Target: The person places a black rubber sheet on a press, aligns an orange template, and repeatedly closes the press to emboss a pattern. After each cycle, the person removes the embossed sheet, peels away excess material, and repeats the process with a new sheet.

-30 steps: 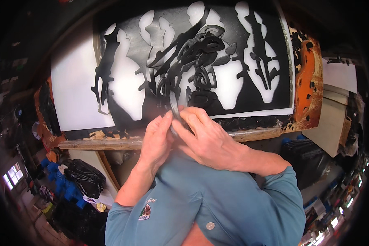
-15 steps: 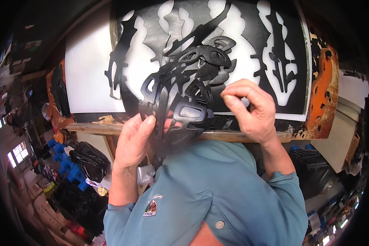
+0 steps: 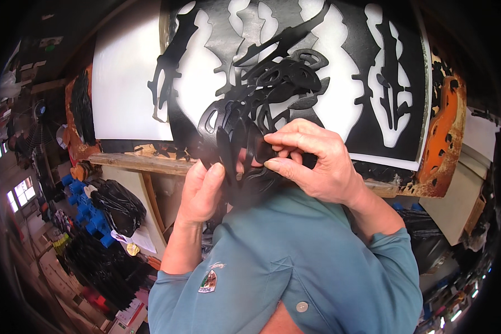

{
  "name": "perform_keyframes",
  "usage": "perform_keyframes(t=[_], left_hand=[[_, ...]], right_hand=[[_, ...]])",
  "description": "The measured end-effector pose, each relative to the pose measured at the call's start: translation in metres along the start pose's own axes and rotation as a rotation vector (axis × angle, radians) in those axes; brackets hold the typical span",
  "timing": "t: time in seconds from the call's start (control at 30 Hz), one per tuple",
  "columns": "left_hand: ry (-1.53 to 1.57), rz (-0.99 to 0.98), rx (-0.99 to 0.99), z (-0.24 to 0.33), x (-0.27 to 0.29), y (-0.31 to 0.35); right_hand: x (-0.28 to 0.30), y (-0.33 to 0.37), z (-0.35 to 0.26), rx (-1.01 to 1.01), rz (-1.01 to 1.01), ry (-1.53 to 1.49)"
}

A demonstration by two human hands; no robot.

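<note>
A tangled bunch of black, leather-like cut-out pieces [image 3: 236, 125] with slots and holes stands up in front of my body. My left hand [image 3: 201, 192] grips its lower left side, thumb in front and fingers partly hidden behind the pieces. On the right side of the bunch, my right hand [image 3: 320, 161] is closed, thumb and forefinger pinching the edge of one dark piece. The other end of the bunch rests over a black sheet [image 3: 357, 50] with large shaped openings. The lower part of the bunch is blurred and dark.
The sheet lies on a white board [image 3: 133, 83]. A wooden rail [image 3: 136, 162] runs along the near edge, with black scraps behind it. A rusty orange frame [image 3: 445, 128] bounds the right side. Black plastic bags [image 3: 119, 209] and blue blocks [image 3: 92, 214] lie lower left.
My right hand has moved left and down from beside the bunch and now pinches a piece of it. My left hand has shifted slightly right, still holding the bunch.
</note>
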State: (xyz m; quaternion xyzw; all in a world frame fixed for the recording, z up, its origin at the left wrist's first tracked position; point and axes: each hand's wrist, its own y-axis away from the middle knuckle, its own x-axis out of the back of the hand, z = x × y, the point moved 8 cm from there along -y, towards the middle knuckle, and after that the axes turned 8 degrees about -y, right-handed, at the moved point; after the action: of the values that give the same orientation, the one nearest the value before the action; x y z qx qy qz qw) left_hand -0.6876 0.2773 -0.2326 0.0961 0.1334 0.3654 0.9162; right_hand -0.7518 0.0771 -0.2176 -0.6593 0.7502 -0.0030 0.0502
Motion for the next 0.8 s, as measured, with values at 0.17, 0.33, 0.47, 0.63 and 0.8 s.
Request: perform_keyframes(t=[0.17,0.33,0.47,0.63,0.8], left_hand=[[-0.105,-0.04,-0.143,0.015,0.005,-0.003],[-0.097,-0.023,-0.205,0.027,0.018,-0.01],[0.049,-0.026,-0.186,0.022,0.04,-0.018],[0.202,-0.081,-0.116,0.006,0.08,-0.014],[0.23,0.014,-0.016,-0.01,0.124,-0.006]], right_hand=[[-0.007,-0.007,-0.02,0.076,0.043,0.022],[-0.02,-0.014,-0.048,0.277,0.124,0.156],[-0.028,-0.016,-0.044,0.25,0.209,0.126],[0.075,0.02,-0.016,0.142,0.834,-0.312],[0.171,0.049,-0.049,0.075,1.044,0.805]])
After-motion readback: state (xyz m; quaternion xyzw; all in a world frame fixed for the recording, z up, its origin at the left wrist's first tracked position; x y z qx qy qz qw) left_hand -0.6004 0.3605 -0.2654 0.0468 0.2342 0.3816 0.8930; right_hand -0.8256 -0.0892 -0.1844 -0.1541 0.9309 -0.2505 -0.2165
